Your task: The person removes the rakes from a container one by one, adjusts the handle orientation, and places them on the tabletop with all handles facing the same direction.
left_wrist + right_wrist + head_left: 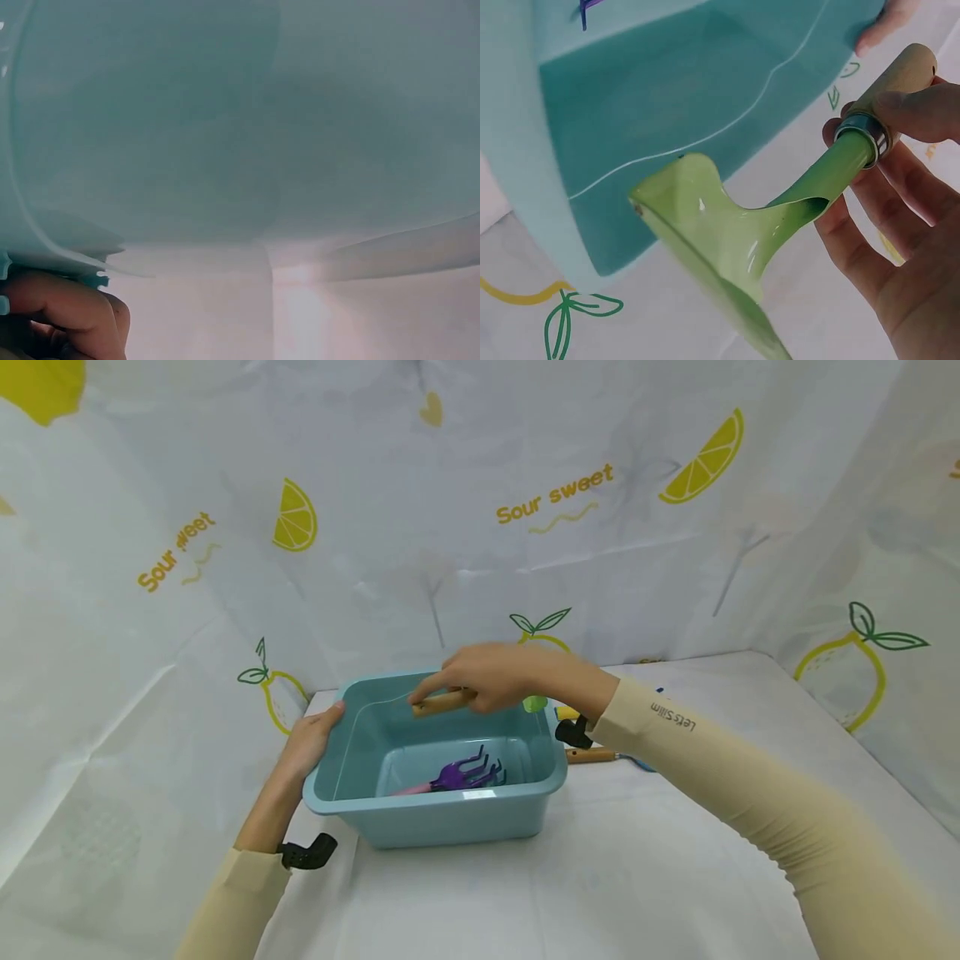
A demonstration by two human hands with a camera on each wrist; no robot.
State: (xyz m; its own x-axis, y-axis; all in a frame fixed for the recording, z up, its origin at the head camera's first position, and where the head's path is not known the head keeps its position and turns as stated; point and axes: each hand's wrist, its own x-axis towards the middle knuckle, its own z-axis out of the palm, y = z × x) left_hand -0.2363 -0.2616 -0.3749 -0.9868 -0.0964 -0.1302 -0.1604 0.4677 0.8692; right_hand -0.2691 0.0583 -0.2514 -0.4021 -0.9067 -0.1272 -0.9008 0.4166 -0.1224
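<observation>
A light blue plastic basin (442,820) stands on the white cloth. My left hand (309,742) grips its left rim; in the left wrist view the curled fingers (71,315) show under the rim. Over the basin, my right hand (491,678) holds a hand trowel by its wooden handle (441,702), thumb on one side and fingers round the other. The trowel's light green metal blade (720,225) overlaps the basin wall in the right wrist view. On the basin floor lies a purple hand rake (459,775) with a pink handle, beside another dark-tined tool, partly hidden.
Right of the basin lies a wooden-handled tool (591,756) with a blue metal end, partly behind the right wrist. A yellow handle-like piece (567,713) shows just behind it. A white lemon-print cloth (420,568) hangs at the back and sides.
</observation>
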